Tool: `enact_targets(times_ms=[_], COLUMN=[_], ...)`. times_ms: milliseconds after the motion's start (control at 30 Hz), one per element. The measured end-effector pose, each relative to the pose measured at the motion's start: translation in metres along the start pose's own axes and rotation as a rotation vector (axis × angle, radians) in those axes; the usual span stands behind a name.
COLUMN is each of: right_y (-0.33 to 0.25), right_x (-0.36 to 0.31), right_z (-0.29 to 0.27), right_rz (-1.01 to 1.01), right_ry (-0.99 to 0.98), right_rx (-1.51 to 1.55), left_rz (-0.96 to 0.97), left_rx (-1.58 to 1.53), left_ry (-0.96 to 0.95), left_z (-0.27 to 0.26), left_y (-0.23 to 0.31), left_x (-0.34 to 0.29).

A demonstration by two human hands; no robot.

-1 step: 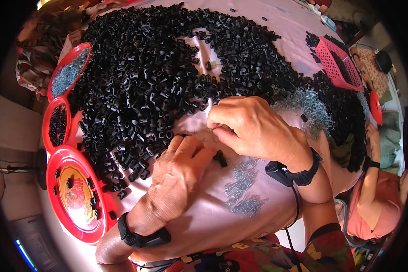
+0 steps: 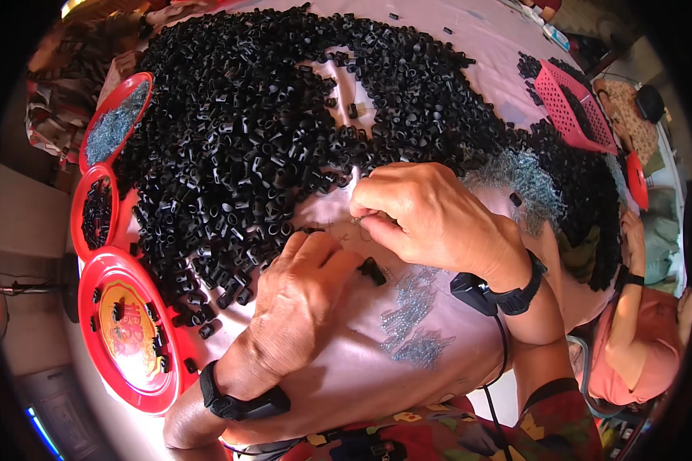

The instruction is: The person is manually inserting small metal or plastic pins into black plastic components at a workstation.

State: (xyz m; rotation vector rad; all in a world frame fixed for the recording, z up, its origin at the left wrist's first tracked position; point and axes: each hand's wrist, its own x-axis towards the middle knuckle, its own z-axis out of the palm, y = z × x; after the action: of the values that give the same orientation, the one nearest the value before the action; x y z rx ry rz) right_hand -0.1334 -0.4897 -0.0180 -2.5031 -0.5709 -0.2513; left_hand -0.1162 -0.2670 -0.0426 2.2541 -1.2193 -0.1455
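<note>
On the pink cloth, my right hand (image 2: 427, 219) pinches thumb and forefinger together; a tiny thin thing shows at the tips, too small to name. My left hand (image 2: 296, 296) rests lower and to the left with curled fingers, beside the large pile of small black hollow plastic pieces (image 2: 231, 138). Its fingertips are mostly hidden, so what they hold cannot be made out. One loose black piece (image 2: 373, 271) lies between the hands. Closer to me is a scatter of small, clear bluish pieces (image 2: 415, 315).
At the left edge stand red plates: one with clear bluish pieces (image 2: 88, 154), one with black pieces (image 2: 75, 219), a larger one (image 2: 92, 369) with several black pieces. A pink basket (image 2: 569, 107) and another bluish heap (image 2: 527, 184) lie right. Another person (image 2: 638, 346) sits at right.
My left hand has shifted very slightly toward the lower left. The right hand keeps its pinch in nearly the same place.
</note>
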Motion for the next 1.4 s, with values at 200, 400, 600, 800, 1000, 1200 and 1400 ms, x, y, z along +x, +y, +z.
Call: enact_targets(times_ms=[200, 400, 600, 800, 1000, 1200, 1400], right_y=[-0.002, -0.007, -0.01, -0.016, -0.025, -0.032, -0.034], right_x=[0.001, 0.002, 0.001, 0.003, 0.004, 0.003, 0.003], right_z=[0.002, 0.0, -0.003, -0.005, -0.002, 0.007, 0.008], right_rz=[-0.025, -0.016, -0.026, -0.073, -0.109, -0.158, -0.17], right_ry=[0.003, -0.008, 0.021, 0.056, 0.078, 0.108, 0.101], right_rx=[0.008, 0.032, 0.029, 0.084, 0.171, 0.185, 0.107], left_rz=[0.007, 0.017, -0.043, -0.312, -0.632, -0.658, -0.681], left_rx=[0.014, -0.038, -0.197, -0.629, -1.383, -1.498, -1.553], left_ry=[0.01, 0.027, 0.026, 0.165, 0.181, 0.12, 0.115], left_z=[0.001, 0.007, 0.005, -0.005, -0.012, -0.013, -0.015], left_y=[0.011, 0.011, 0.011, 0.002, -0.008, -0.01, -0.007], left_x=[0.004, 0.0, -0.006, -0.021, -0.023, -0.026, -0.024])
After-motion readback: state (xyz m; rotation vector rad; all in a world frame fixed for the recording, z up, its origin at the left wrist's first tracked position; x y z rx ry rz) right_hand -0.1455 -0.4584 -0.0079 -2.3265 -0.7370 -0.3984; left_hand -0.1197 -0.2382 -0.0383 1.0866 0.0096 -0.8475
